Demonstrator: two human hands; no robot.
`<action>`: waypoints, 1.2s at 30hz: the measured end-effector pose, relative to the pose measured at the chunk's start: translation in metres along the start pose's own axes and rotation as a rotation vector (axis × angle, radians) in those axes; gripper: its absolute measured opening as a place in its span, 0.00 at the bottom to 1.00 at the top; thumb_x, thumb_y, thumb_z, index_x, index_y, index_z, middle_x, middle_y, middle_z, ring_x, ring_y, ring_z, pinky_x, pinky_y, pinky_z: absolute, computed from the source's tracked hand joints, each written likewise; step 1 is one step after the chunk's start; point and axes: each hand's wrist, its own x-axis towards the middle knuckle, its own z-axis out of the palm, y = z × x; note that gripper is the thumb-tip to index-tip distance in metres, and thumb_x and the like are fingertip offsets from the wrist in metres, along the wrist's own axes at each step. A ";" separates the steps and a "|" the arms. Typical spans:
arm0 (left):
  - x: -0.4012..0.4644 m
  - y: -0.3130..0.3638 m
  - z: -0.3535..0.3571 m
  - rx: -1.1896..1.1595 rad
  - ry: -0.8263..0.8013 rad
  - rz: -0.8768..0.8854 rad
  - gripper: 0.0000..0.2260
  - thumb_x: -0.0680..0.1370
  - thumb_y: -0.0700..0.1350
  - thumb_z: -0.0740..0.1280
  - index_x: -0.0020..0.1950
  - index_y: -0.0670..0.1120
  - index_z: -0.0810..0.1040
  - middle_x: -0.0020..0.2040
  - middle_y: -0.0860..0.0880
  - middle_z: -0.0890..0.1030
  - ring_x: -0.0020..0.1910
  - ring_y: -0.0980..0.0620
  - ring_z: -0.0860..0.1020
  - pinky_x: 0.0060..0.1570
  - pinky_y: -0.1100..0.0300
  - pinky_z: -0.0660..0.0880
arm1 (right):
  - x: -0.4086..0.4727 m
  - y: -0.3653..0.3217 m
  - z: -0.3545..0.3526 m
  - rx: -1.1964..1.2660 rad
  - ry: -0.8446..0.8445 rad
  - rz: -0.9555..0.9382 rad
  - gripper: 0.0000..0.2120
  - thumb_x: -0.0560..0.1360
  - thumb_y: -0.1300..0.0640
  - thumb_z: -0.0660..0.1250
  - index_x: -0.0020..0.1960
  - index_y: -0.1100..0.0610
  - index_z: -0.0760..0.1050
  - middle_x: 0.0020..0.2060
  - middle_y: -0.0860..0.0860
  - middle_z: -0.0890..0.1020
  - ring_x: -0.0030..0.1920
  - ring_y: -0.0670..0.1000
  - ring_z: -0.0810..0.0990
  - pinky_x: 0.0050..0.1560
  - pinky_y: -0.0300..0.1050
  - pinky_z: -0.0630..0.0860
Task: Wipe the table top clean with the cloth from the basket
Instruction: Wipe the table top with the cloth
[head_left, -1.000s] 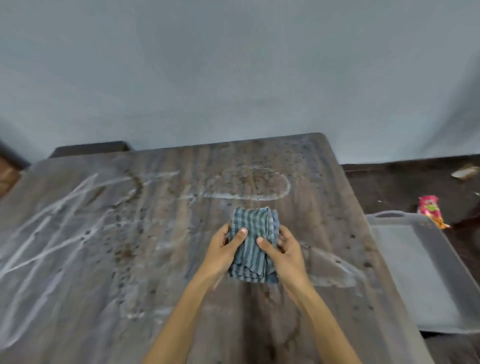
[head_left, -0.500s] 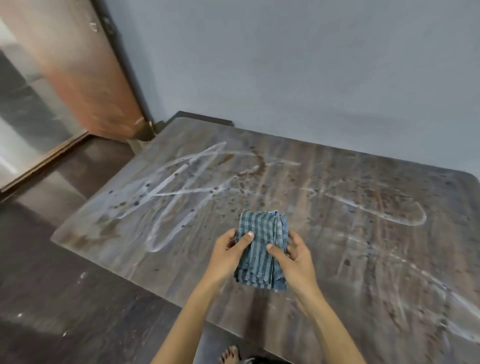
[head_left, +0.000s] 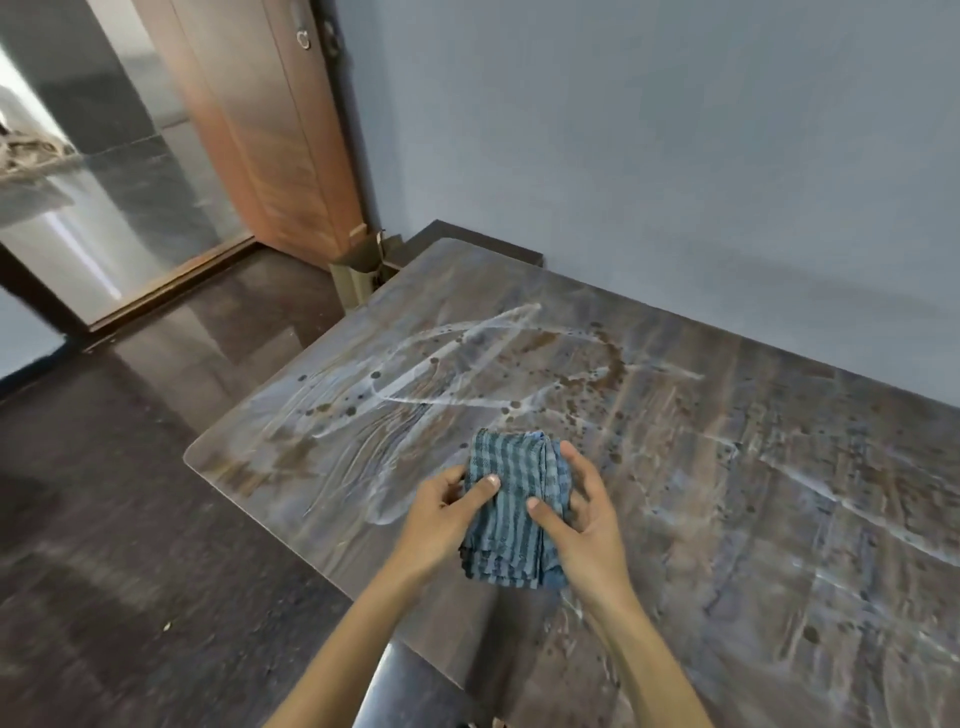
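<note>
The cloth, blue-grey with darker stripes and folded into a thick pad of several layers, is held above the bench near its front left part, between both hands. Its loose edges hang at the near end; the folded end points away from the person. Whether its underside touches the bench cannot be told.

The left hand has its grip on the cloth's left edge: the thumb lies across the top of the fabric, the fingers are curled under that side. The right hand has its grip on the right edge: the thumb presses down on the top of the pad, the index finger reaches up along the far right corner, and the other fingers are bent beside the fabric. Both bare forearms come in from the bottom of the view.

The bench top is dark wood grain, smeared with white streaks that cross in long lines, and scattered with brown spots and stains, thickest just beyond the cloth.

To the left lies dark glossy floor. Behind the bench's far left corner stands a wooden door beside a plain blue-grey wall. Left of the door, a shiny pane shows blurred reflections.
</note>
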 end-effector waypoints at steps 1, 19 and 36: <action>0.003 0.001 -0.005 -0.004 0.012 -0.005 0.08 0.77 0.46 0.65 0.52 0.46 0.81 0.47 0.49 0.85 0.45 0.51 0.83 0.43 0.61 0.79 | 0.006 0.000 0.004 -0.004 -0.014 -0.002 0.25 0.74 0.66 0.68 0.63 0.42 0.68 0.49 0.41 0.83 0.50 0.43 0.82 0.44 0.39 0.80; 0.166 -0.002 -0.118 0.107 0.060 -0.175 0.03 0.76 0.41 0.67 0.47 0.44 0.81 0.43 0.45 0.84 0.43 0.48 0.83 0.43 0.54 0.80 | 0.155 0.032 0.106 -0.123 0.019 0.170 0.17 0.77 0.62 0.65 0.55 0.40 0.73 0.57 0.33 0.74 0.61 0.36 0.68 0.63 0.34 0.63; 0.402 0.007 -0.203 0.265 0.114 -0.118 0.16 0.75 0.28 0.63 0.62 0.38 0.74 0.52 0.45 0.79 0.47 0.56 0.75 0.45 0.69 0.72 | 0.374 0.057 0.213 -0.247 0.190 0.278 0.19 0.79 0.63 0.61 0.67 0.50 0.70 0.68 0.46 0.70 0.68 0.46 0.67 0.63 0.38 0.63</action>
